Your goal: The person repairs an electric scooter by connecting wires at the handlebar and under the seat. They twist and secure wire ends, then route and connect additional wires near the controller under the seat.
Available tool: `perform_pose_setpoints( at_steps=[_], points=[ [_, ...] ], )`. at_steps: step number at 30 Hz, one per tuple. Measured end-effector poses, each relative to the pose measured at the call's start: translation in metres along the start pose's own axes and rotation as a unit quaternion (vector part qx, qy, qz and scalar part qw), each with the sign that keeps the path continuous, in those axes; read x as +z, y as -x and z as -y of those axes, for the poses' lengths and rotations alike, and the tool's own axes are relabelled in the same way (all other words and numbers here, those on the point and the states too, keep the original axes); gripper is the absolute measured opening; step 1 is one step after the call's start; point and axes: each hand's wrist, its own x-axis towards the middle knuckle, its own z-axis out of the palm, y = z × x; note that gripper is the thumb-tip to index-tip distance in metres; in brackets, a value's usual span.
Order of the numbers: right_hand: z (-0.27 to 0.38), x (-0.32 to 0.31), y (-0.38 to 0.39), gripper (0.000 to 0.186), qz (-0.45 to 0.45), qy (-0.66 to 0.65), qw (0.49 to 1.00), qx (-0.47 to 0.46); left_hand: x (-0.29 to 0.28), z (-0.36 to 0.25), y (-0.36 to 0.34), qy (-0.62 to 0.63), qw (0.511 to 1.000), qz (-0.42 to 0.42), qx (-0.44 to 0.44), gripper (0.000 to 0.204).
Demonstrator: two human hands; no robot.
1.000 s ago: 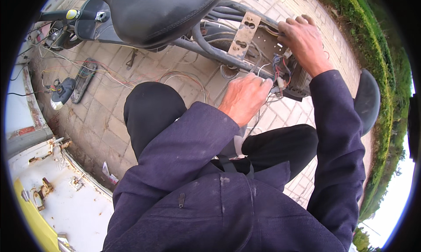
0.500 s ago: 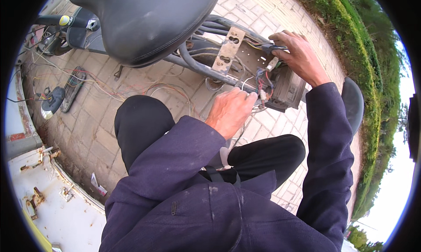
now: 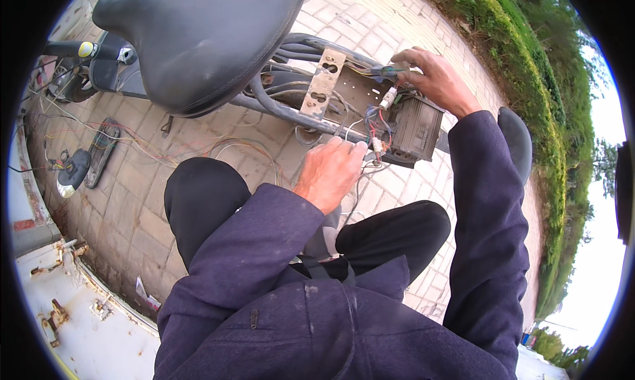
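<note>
My left hand (image 3: 333, 173) is closed, knuckles up, at the near tube of a vehicle frame (image 3: 291, 110). What its fingers hold, if anything, is hidden; a thin white wire (image 3: 352, 124) and a white connector (image 3: 378, 145) lie beside its fingertips. On the far side, my right hand (image 3: 440, 81) has its thumb and fingers around a bundle of wires (image 3: 387, 70) that runs out from under the drilled metal bracket (image 3: 323, 84). Below that hand sits a finned metal box (image 3: 418, 127), with red and blue wires and another white connector (image 3: 388, 97) next to it.
A black saddle (image 3: 198, 36) covers the upper left of the frame. Loose wires trail over the paving (image 3: 142, 201) to a lamp unit (image 3: 74, 171) and a long dark part (image 3: 104, 152). A rusty white metal panel (image 3: 92, 314) stands lower left; a hedge (image 3: 529, 62) runs along the right.
The view has shifted, so the scene sits slightly further left and lower. More of the finned box shows below my right hand. My left hand stays by the frame tube.
</note>
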Motion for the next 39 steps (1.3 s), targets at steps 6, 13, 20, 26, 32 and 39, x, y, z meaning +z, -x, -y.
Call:
perform_pose_setpoints(
  at_steps=[6,13,20,26,32,39],
  points=[
    [-0.005,-0.014,-0.005,0.047,0.065,-0.114,0.987,0.096,0.001,-0.001,-0.001,-0.008,1.0,0.001,-0.01,0.031],
    [-0.019,-0.005,-0.02,0.035,0.041,-0.144,0.982,0.115,-0.022,-0.016,-0.013,-0.043,0.995,-0.087,0.019,0.028],
    [-0.03,0.006,-0.019,0.038,-0.016,-0.32,0.93,0.18,-0.06,0.016,-0.077,0.033,0.986,-0.159,-0.044,0.019],
    [-0.03,0.005,-0.019,0.034,-0.031,-0.36,0.913,0.192,-0.05,0.057,-0.13,-0.17,0.979,-0.107,0.022,0.02],
    [-0.03,0.005,-0.014,0.032,-0.046,-0.374,0.912,0.165,-0.025,0.086,-0.14,-0.101,0.986,-0.113,0.07,0.024],
    [0.002,0.001,-0.001,0.024,-0.186,-0.111,0.968,0.127,-0.023,0.082,-0.152,0.004,0.995,-0.081,-0.05,0.023]
  ],
)
